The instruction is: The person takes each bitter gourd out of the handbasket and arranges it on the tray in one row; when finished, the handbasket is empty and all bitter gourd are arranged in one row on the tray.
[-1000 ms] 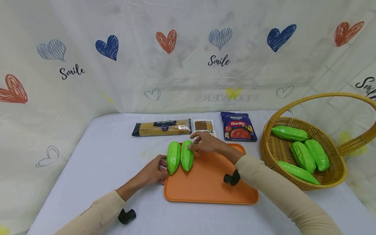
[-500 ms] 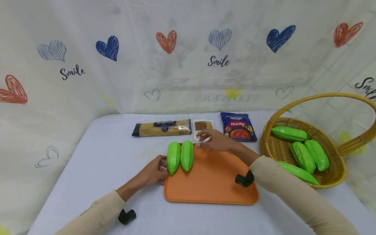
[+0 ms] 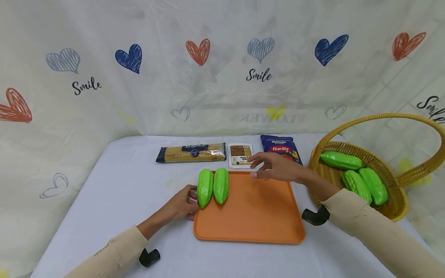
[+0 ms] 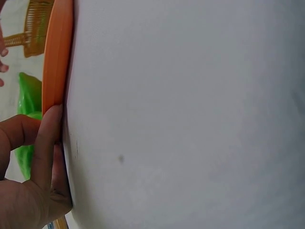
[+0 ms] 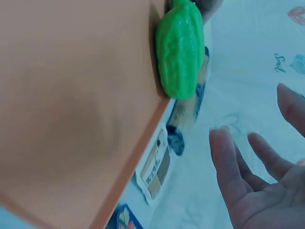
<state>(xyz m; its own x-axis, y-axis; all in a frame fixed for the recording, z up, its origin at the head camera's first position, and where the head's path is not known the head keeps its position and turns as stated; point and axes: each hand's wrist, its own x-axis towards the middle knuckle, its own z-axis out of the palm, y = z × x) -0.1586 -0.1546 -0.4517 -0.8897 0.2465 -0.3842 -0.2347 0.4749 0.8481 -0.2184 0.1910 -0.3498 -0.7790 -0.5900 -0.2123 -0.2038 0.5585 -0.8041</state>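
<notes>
Two bright green toy bitter melons lie side by side at the left of an orange tray (image 3: 257, 216): the left one (image 3: 204, 189) by the rim, the right one (image 3: 221, 186) just beside it. My left hand (image 3: 182, 200) grips the tray's left rim, its fingers close against the left melon; in the left wrist view one fingertip presses the tray's outer wall. Over the tray's far edge hovers my right hand (image 3: 278, 166), fingers loosely bent and apart, holding nothing. The right wrist view shows this hand (image 5: 259, 186) with space between thumb and fingers.
A wicker basket (image 3: 399, 208) with a tall handle stands at the right, holding several more green melons (image 3: 373, 185). Behind the tray lie a spaghetti pack (image 3: 194, 153), a white-and-brown packet (image 3: 240, 155) and a blue Barilla sauce pouch (image 3: 278, 143), partly behind my right hand.
My right hand has let go of the right melon and moved rightward across the tray's far edge toward the basket. The left hand and both melons have stayed in place.
</notes>
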